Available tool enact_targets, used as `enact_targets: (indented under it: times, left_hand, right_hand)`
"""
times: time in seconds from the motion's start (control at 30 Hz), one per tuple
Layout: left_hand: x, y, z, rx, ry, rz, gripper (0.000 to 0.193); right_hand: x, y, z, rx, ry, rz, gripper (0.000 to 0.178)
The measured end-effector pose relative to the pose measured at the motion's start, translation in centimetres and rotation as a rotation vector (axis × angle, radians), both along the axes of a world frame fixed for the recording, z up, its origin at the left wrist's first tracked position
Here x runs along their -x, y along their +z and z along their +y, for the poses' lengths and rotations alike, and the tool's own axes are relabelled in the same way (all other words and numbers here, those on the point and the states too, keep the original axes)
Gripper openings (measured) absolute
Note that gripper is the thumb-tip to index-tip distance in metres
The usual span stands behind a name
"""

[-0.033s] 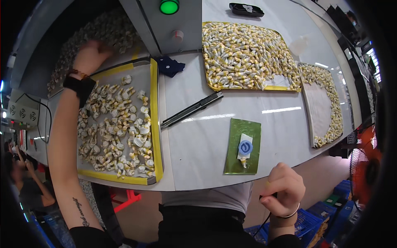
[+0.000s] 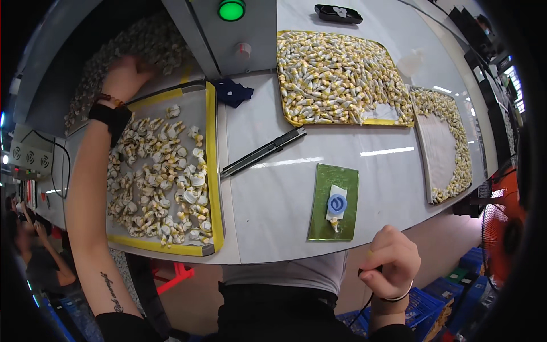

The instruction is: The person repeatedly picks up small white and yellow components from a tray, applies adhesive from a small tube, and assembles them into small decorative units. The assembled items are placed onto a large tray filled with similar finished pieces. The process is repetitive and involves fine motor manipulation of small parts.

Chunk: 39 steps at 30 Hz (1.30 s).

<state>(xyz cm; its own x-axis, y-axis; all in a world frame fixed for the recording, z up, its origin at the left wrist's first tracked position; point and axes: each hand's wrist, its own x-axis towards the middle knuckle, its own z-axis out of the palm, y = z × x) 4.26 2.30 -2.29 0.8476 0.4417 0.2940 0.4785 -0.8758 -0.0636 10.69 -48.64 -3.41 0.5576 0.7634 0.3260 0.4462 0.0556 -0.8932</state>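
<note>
At the far left, my left hand (image 2: 126, 77) reaches into a dark grey box-like housing, at a heap of small pale parts (image 2: 145, 43). Its fingers are dim and blurred, so their grip cannot be made out. Below it stands a yellow-edged tray (image 2: 212, 171) with scattered small white-and-yellow cone-shaped parts (image 2: 165, 188). My right hand (image 2: 392, 259) is curled closed beyond the table's front edge, around a small black object (image 2: 371, 270), mostly hidden. A green plate (image 2: 346, 225) near it bears a blue round piece (image 2: 337, 203) on a white square, with one cone-shaped part (image 2: 334, 225) touching it.
A black utility knife (image 2: 265, 151) lies mid-table. Behind it are a full tray of cone-shaped parts (image 2: 342, 77) and a partly filled tray (image 2: 436, 142). A dark blue cloth (image 2: 232, 93) lies by the housing with a green light (image 2: 232, 9). Blue crates (image 2: 424, 305) and an orange fan (image 2: 504, 205) stand right.
</note>
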Motion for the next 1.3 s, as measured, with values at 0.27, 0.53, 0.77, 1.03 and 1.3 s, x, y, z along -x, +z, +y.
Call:
enact_targets:
  times: [0.27,0.53,0.77,1.03,1.3]
  left_hand:
    - [-0.7,-1.1,-1.0,-0.032,-0.014,-0.117,0.041]
    - [5.0,4.4,-13.6,0.976,-0.207,-0.304,0.032]
    - [8.0,7.5,-22.3,1.675,-1.219,0.204,0.025]
    - [9.3,-1.6,-26.9,2.433,-0.931,-0.320,0.019]
    - [9.7,-4.8,-29.6,2.895,-0.662,-0.243,0.037]
  right_hand:
    - [-0.6,-0.2,-1.6,0.071,-0.128,-0.076,0.015]
    - [-6.4,4.4,-0.5,0.659,-0.313,-0.708,0.018]
    - [-17.9,2.3,3.3,0.796,-0.270,-0.741,0.011]
    - [-18.2,0.1,3.9,0.807,-0.270,-0.771,0.007]
    - [-18.0,0.5,3.4,0.710,-0.252,-0.880,0.008]
